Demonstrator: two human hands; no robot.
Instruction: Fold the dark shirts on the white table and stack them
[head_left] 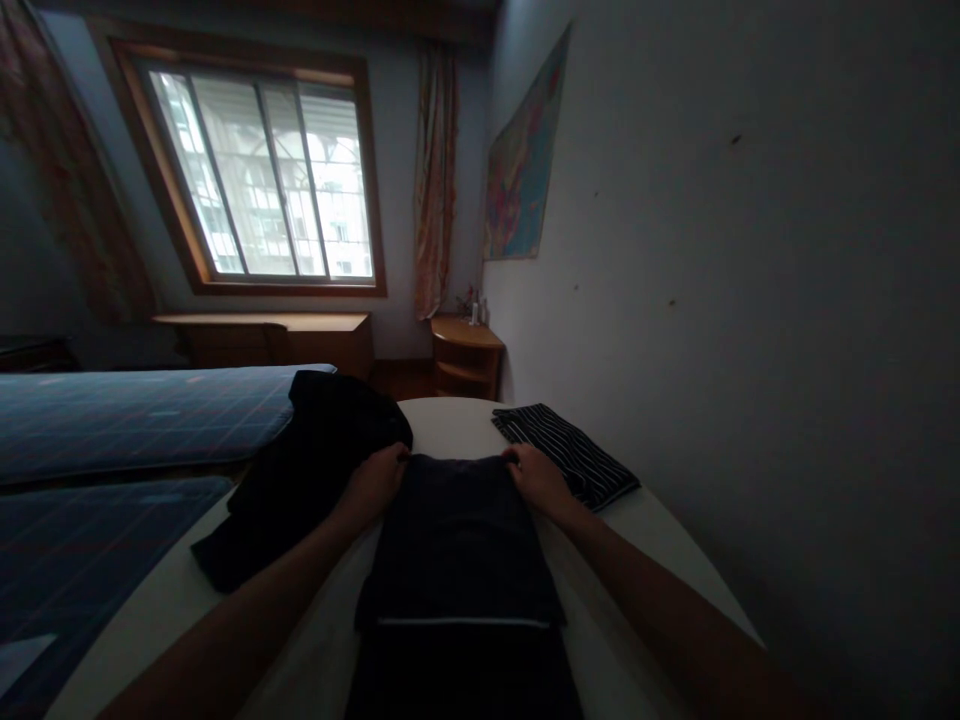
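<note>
A dark folded garment point(457, 545) lies in front of me on a round white table point(450, 425). My left hand point(375, 482) grips its far left corner, and my right hand point(536, 477) grips its far right corner. A pale seam line crosses the garment near its front edge. A loose heap of black clothing point(300, 470) lies just left of my left hand. A folded black cloth with thin white stripes point(566, 450) lies just right of my right hand.
Two beds with blue checked covers point(135, 415) stand to the left. A wooden desk point(270, 335) sits under the window, and a small corner shelf point(465, 355) stands beyond the table. The wall on the right carries a map point(525, 165).
</note>
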